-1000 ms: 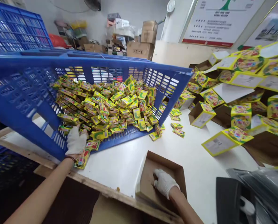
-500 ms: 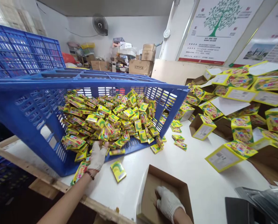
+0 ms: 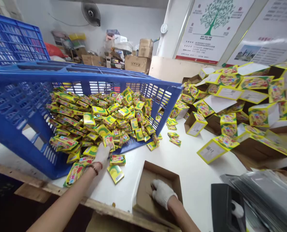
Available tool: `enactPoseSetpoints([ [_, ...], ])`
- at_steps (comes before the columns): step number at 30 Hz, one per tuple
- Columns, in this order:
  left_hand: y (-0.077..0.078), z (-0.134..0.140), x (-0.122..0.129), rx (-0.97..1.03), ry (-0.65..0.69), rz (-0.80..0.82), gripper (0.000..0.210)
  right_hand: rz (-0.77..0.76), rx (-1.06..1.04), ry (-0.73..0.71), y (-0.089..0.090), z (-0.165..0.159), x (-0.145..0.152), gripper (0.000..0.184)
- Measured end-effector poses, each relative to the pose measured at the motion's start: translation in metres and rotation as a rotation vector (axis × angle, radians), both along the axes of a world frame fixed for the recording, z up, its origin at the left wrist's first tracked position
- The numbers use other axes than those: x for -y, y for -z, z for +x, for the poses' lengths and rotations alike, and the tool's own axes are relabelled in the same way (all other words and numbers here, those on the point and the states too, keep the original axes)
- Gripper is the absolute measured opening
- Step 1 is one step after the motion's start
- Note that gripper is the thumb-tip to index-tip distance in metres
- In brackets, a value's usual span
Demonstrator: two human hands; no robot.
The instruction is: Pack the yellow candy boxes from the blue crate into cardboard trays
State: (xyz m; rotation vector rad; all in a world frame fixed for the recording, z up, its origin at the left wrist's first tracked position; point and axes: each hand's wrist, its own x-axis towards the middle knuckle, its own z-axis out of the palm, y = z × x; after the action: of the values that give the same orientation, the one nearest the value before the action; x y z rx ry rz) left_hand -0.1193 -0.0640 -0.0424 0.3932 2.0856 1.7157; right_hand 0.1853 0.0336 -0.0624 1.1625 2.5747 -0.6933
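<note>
My left hand (image 3: pixel 102 155), in a white glove with bare fingertips, is at the front edge of a heap of small yellow-green cartons (image 3: pixel 116 120). Its fingers close on one small carton (image 3: pixel 109 141) with a red and yellow picture. The heap spills from a blue plastic crate (image 3: pixel 167 106) lying on its side. Two loose cartons, one face up (image 3: pixel 115 174), lie just right of that hand. Inside an open brown cardboard box (image 3: pixel 143 199), my gloved right hand (image 3: pixel 163 193) reaches to the bottom with fingers curled; whatever is under them is hidden.
Printed yellow boxes (image 3: pixel 213 149) are piled on the right of the white table (image 3: pixel 191 180). A black holder (image 3: pixel 226 206) and clear plastic sheets (image 3: pixel 266 193) sit at front right. Several cartons (image 3: pixel 174 138) lie right of the crate. The table's wooden edge (image 3: pixel 109 211) runs in front.
The view has shifted, so the scene sits further left and higher. My left fingers have closed on a carton from the heap. My right hand stays inside the cardboard box.
</note>
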Motion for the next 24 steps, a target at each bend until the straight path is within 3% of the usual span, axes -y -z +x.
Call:
enactPoseSetpoints([
  [6,-0.004,0.081,0.042,0.302,0.250,0.242,0.053,-0.080,-0.552,0.175,-0.036,-0.019,-0.002,0.023],
  [8,-0.007,0.110,0.048,0.364,0.390,0.294,0.056,-0.234,-0.687,0.153,-0.047,-0.035,0.009,0.022],
  [11,-0.007,0.139,0.052,0.212,0.574,0.219,0.046,-0.501,-0.751,0.069,-0.055,-0.052,0.028,0.033],
  [14,0.002,0.133,0.059,-0.063,0.619,0.028,0.040,-0.513,-0.781,0.167,-0.057,-0.048,0.032,0.035],
  [18,0.020,0.090,0.065,-0.413,0.518,-0.279,0.028,-0.458,-0.792,0.308,-0.057,-0.031,0.022,0.039],
  [21,0.028,0.075,0.059,-0.414,0.474,-0.275,0.040,-0.523,-0.810,0.331,-0.056,-0.026,0.021,0.045],
  [24,0.031,0.082,0.049,-0.305,0.434,-0.174,0.042,-0.604,-0.847,0.325,-0.052,-0.027,0.028,0.051],
])
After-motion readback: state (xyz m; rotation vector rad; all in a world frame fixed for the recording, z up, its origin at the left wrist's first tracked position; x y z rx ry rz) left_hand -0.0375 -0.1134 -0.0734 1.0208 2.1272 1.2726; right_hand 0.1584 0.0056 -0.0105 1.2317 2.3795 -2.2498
